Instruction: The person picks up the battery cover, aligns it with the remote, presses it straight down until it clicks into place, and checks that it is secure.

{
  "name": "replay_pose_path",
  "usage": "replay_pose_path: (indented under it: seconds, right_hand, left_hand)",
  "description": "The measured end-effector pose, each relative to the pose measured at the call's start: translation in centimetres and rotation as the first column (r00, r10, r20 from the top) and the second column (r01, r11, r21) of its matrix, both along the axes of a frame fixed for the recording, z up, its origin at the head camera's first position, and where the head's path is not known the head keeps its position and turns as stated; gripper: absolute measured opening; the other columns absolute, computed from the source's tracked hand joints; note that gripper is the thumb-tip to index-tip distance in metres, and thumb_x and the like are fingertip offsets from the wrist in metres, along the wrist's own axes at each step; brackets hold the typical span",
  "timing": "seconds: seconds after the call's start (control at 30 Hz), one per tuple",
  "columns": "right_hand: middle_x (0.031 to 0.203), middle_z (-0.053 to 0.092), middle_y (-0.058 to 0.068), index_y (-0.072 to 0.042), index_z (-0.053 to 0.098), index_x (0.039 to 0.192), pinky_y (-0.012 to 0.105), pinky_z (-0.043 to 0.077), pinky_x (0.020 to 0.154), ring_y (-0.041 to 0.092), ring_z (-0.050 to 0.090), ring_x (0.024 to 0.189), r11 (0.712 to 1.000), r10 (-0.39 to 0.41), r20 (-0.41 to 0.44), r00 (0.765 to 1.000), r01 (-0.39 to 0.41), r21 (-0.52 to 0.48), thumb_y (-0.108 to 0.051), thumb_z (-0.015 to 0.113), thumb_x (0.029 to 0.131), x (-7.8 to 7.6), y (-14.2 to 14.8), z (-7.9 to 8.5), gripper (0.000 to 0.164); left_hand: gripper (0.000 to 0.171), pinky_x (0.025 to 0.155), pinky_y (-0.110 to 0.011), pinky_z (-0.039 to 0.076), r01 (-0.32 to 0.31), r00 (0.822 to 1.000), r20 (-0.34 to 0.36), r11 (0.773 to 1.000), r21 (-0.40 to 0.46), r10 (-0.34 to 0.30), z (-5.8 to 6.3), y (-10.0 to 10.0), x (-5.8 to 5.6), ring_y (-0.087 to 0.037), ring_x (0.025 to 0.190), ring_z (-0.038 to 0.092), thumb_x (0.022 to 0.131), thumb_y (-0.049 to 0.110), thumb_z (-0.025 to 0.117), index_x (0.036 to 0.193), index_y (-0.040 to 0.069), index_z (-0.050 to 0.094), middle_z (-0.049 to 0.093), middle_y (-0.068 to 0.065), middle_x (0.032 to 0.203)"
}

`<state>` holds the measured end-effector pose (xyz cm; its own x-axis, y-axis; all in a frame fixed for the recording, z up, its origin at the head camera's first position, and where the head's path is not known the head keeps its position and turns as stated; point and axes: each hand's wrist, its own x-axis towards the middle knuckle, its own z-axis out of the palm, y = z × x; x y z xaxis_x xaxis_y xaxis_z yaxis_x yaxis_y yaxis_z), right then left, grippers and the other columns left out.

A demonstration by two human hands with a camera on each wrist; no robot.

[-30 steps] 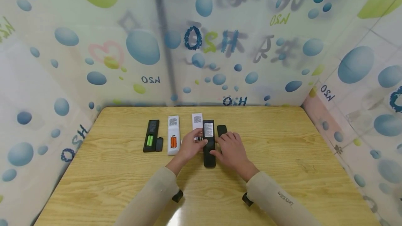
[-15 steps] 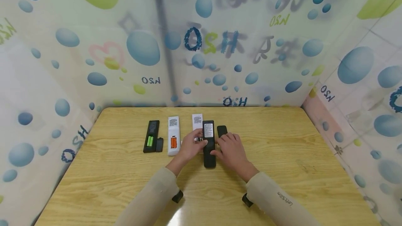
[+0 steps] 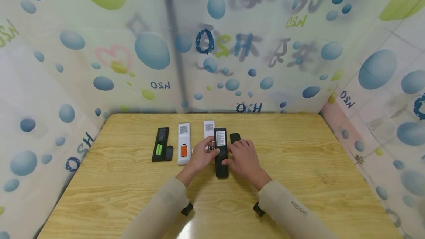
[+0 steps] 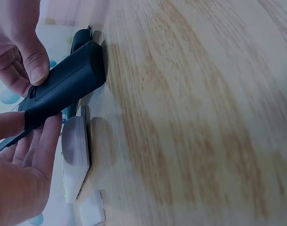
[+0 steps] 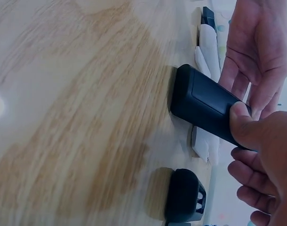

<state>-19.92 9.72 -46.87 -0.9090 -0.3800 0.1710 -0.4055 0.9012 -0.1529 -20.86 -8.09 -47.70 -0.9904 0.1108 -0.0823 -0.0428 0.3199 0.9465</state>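
Observation:
A black remote control [image 3: 221, 169] lies face down between my hands, its white label at the far end and its near end resting low at the table. My left hand [image 3: 200, 155] holds it by the left side, thumb on top and fingers beneath, as the left wrist view shows. From the other side my right hand [image 3: 246, 158] pinches it, its thumb [image 5: 240, 115] pressed on the battery cover [image 5: 211, 99] by the latch. The other right fingers are curled below. Partly behind my left hand lies a white remote [image 3: 209, 128].
To the left lie a black remote [image 3: 162, 135] with green batteries, its loose cover [image 3: 169, 153] beside it, and a white remote [image 3: 183, 135] with orange batteries. Another black remote [image 3: 234, 137] sits partly behind my right hand. A patterned wall [image 3: 212, 84] stands behind the table.
Both hands keep their places on the black remote, and the battery cover stays on. The right forearm has shifted very slightly left.

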Motion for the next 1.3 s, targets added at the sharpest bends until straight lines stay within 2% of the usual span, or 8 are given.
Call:
replay_pose_path:
  seconds: [0.37,0.63,1.03,1.3]
  right_hand:
    - [0.092,0.064,-0.005,-0.016,0.068,0.099,0.044,0.037,0.104,0.019,0.051,0.098,1.000,-0.021,0.039,0.999,0.021,0.001,-0.054,0.069,0.082,0.0,-0.1,0.2,0.042]
    - [0.103,0.065,-0.002,-0.017,0.066,0.108,0.043,0.037,0.105,0.022,0.054,0.109,0.993,0.012,0.023,1.000,-0.015,0.120,-0.063,0.065,0.080,-0.1,-0.1,0.0,0.054]
    - [0.102,0.067,-0.003,-0.019,0.068,0.110,0.044,0.038,0.103,0.021,0.055,0.106,0.995,0.043,0.029,0.999,-0.045,0.087,-0.061,0.066,0.079,-0.1,0.3,0.4,0.053]
    - [0.109,0.068,-0.001,-0.018,0.069,0.112,0.044,0.038,0.103,0.022,0.055,0.110,0.995,0.073,0.038,0.997,-0.076,0.070,-0.060,0.065,0.082,-0.1,0.9,0.8,0.051]
  left_hand:
    - [0.045,0.067,-0.036,0.061,0.006,1.000,0.002,1.000,0.030,-0.006,0.2,0.0,0.3,-0.017,0.081,0.066,0.092,0.006,0.064,0.135,0.015,0.055,0.059,-0.015,0.114]
    - [0.045,0.066,-0.034,0.061,-0.021,1.000,-0.001,0.999,0.035,0.021,-0.2,0.1,0.2,-0.018,0.082,0.066,0.092,0.007,0.064,0.136,0.016,0.055,0.060,-0.017,0.118]
    - [0.044,0.068,-0.033,0.061,-0.035,0.999,0.023,0.999,0.033,0.034,-0.3,0.3,0.1,-0.025,0.091,0.068,0.091,0.005,0.064,0.133,0.012,0.057,0.063,-0.019,0.120]
    - [0.044,0.070,-0.039,0.061,-0.048,0.997,0.062,0.992,0.114,0.041,0.0,0.2,0.0,-0.023,0.089,0.068,0.090,0.002,0.064,0.133,0.007,0.056,0.061,-0.021,0.120]
